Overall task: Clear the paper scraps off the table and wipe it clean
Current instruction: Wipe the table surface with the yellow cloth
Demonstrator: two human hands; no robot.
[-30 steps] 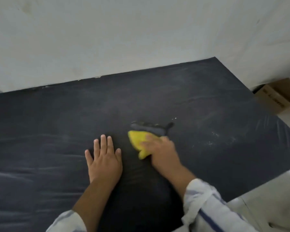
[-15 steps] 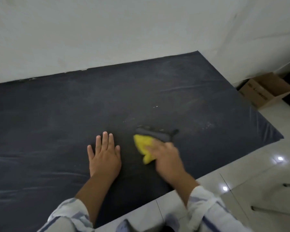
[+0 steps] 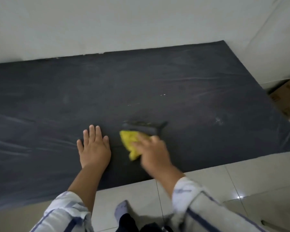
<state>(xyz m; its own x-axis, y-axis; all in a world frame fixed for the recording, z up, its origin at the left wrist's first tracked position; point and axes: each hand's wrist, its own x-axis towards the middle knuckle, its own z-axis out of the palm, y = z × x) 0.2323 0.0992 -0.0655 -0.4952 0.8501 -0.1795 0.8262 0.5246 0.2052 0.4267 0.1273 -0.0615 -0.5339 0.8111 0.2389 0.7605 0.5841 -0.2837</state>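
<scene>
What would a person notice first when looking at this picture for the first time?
The bright yellow cloth stands out against the dark table, pressed down under the right hand near the front edge. Beside it, the left hand lies flat, fingers spread. A few white specks remain farther back.

right hand (image 3: pixel 153 154) motion-blurred, cardboard box (image 3: pixel 287 98) cropped

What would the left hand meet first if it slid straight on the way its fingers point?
Nothing close: the left hand lies flat on the black-covered table, fingers toward the white wall. Only bare covering shows ahead, so probably the wall.
</scene>
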